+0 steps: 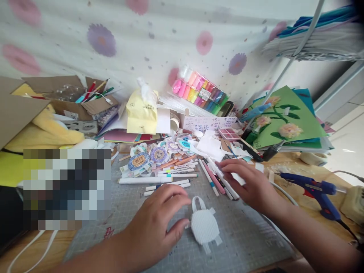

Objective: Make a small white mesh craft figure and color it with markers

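Note:
On the grey cutting mat (119, 231) lies a small white woven piece (205, 227) with a loop on top and short tabs sticking out. My left hand (156, 216) is just left of it, thumb and fingers apart, the thumb tip close to its edge. Farther right, my right hand (253, 185) reaches over a row of markers, with its fingers stretched toward the white marker (226, 181). Whether the fingertips touch it I cannot tell. A pink marker (214, 178) lies beside it. More markers (178, 175) rest left of these, behind my left hand.
Decorated woven pieces (139, 161) are heaped behind the markers. A blue glue gun (313, 187) lies at right, its cord trailing. Cardboard boxes (68, 98), a yellow bag (142, 113), coloured clay packs (201, 91) and a green flower sheet (290, 117) line the back.

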Demonstrator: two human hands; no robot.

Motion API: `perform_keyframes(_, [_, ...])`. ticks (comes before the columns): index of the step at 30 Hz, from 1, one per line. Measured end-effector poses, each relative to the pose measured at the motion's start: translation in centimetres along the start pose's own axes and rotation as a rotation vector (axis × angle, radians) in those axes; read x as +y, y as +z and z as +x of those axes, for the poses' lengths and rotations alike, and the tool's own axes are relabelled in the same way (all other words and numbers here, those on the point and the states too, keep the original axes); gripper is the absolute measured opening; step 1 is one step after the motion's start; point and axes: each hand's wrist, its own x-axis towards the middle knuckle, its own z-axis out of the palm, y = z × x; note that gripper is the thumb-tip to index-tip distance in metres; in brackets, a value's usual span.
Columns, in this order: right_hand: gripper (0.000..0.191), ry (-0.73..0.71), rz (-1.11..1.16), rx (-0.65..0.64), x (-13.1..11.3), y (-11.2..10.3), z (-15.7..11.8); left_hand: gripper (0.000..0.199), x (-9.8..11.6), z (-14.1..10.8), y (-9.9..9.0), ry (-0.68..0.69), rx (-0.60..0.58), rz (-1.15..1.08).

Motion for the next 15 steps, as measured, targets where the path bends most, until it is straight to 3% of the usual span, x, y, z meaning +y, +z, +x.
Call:
perform_keyframes(2, [0.022,-0.013,0.134,0.109,-1.2,-0.8,0.2,0.043,0.2,-0.2,0.0,-0.003,0.05,-0.001])
perform_keyframes(3, [0.023,-0.042,0.153,0.088,-1.9,-0.9,0.4,0.045,0.3,-0.3,-0.1,0.0,0.062,-0.002])
perform_keyframes(6, [0.015,-0.138,-0.026,-0.227,-3.5,-0.1,2.1,0.032,0.8,-0.3,-0.3,0.029,0.025,-0.018])
perform_keyframes(9, [0.015,-0.15,-0.162,-0.505,-3.4,1.8,4.7,0.017,1.2,-0.2,-0.4,0.072,-0.015,-0.021])
perform_keyframes(15, [0.032,-0.152,-0.183,-0.543,-2.2,5.5,10.2,0.013,1.3,-0.1,-0.3,0.115,-0.007,0.004])
